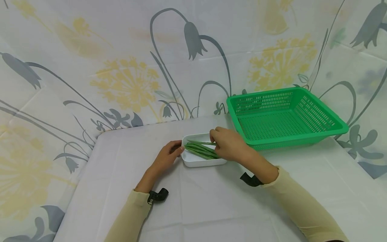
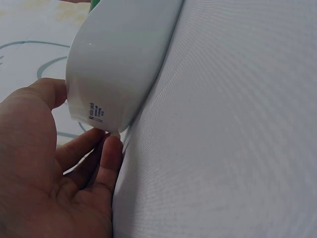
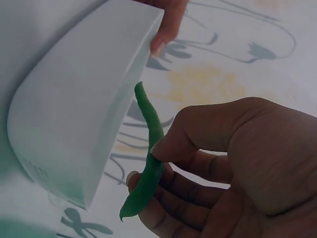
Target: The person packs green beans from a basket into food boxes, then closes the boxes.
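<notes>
A small white dish [image 1: 202, 163] stands on the cloth-covered table with several green beans [image 1: 201, 151] lying lengthwise in it. My left hand [image 1: 166, 156] holds the dish's left end, thumb at the rim and fingers low against the end wall, as the left wrist view shows. Over the dish's right end, my right hand [image 1: 228, 145] pinches one green bean [image 3: 152, 125] between thumb and fingers. That bean is slightly bent, and in the right wrist view both its tips stick out of the grip. The right hand hides the right ends of the beans in the head view.
A large green plastic basket [image 1: 297, 137] with slotted walls stands at the back right, behind the right hand. The white tablecloth [image 1: 217, 208] spreads around the dish. Behind the table hangs a flower-printed curtain [image 1: 127, 40].
</notes>
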Motion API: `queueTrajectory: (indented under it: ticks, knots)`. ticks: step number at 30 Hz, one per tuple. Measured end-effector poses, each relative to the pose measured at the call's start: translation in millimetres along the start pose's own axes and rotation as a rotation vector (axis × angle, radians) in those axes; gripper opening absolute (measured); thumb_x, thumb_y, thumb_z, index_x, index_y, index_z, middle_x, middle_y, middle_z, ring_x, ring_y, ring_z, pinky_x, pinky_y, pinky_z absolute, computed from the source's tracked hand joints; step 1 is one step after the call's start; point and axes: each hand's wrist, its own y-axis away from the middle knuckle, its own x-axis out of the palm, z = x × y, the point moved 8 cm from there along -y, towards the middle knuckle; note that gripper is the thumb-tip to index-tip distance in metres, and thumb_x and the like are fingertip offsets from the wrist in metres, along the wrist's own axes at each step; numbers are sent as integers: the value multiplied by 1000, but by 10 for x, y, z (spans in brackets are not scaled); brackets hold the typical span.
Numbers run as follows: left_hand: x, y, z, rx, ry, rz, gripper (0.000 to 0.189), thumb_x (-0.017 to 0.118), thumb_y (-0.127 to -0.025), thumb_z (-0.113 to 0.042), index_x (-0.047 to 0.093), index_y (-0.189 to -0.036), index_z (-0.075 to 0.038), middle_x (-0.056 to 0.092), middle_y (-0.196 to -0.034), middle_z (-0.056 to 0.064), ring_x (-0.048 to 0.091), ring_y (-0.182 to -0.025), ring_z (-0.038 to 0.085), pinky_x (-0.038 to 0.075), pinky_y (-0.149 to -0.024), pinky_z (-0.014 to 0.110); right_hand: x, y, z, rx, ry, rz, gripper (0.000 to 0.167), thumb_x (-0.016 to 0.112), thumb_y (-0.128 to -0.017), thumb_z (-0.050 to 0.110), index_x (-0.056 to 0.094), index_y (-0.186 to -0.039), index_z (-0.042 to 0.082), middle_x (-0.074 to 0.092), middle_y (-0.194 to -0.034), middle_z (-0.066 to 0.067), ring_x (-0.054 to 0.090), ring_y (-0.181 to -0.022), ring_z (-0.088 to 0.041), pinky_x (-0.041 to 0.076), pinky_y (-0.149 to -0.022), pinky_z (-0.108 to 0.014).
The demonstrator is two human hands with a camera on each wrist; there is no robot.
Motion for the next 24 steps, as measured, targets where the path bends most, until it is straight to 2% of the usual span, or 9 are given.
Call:
queueTrajectory:
  ticks: [7, 13, 16, 24]
  knots:
    - [1, -13, 11, -1, -16, -5, 47, 56, -111, -17, 51, -151, 7, 60, -144, 26, 63, -124, 39, 55, -101, 52, 147, -26, 41, -18, 5, -15, 22, 66, -85, -9, 69, -102, 3, 65, -94, -5, 58, -72, -16, 50, -60, -29]
    - [19, -129, 284, -12, -10, -6, 49, 56, -112, -19, 49, -153, 6, 59, -146, 25, 63, -125, 40, 54, -102, 54, 267, -55, 46, -23, -10, -4, 24, 63, -86, -11, 69, -105, 3, 65, -97, -6, 58, -76, -17, 51, -62, -29]
    - [15, -158, 363, -7, -11, -5, 50, 57, -112, -23, 49, -154, 3, 59, -146, 23, 63, -125, 38, 55, -102, 53, 308, -60, 51, -25, -2, 2, 25, 62, -86, -13, 69, -104, 3, 66, -98, -7, 60, -80, -19, 53, -64, -30]
    - [2, -160, 373, 4, -22, 3, 51, 59, -111, -29, 52, -153, -1, 61, -145, 19, 65, -123, 32, 56, -100, 46, 350, -51, 41, -10, 4, 22, 25, 60, -89, -14, 70, -104, 2, 68, -101, -9, 63, -92, -24, 57, -71, -35]
